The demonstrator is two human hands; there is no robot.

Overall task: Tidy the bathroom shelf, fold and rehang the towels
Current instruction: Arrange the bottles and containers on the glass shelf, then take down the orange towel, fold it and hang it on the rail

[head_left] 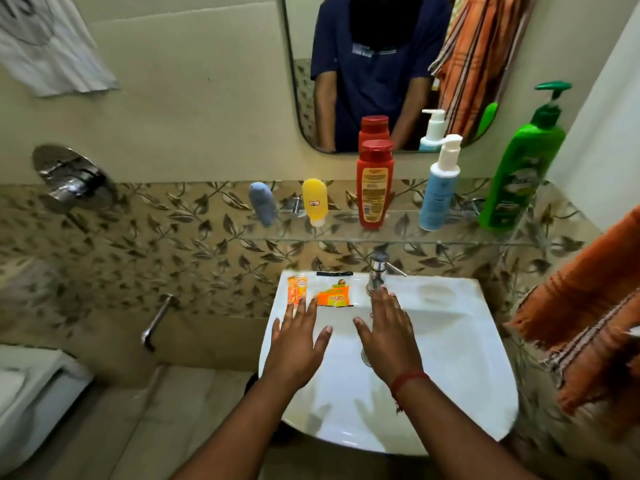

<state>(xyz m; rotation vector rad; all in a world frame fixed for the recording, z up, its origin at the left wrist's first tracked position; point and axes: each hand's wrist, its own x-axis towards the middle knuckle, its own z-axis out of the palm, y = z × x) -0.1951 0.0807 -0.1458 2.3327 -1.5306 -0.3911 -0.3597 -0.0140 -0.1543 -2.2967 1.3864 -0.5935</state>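
Note:
A glass shelf point(346, 233) under the mirror carries a grey tube point(262, 203), a yellow tube point(314, 201), a red bottle point(375, 184), a blue pump bottle point(440, 188) and a tall green pump bottle point(521, 171), all upright. An orange towel point(585, 313) hangs at the right edge. A white cloth point(52, 46) hangs on the wall at the top left. My left hand point(298, 344) and my right hand point(389, 334) hover flat over the white sink point(467, 358), fingers spread, holding nothing.
Orange sachets point(296, 289) and an orange packet point(334, 294) lie on the sink's back rim beside the tap point(377, 271). A mirror point(301, 81) reflects a second striped orange towel. A shower valve point(72, 178) and spout point(156, 322) are on the left wall, and a toilet point(27, 393) is at the lower left.

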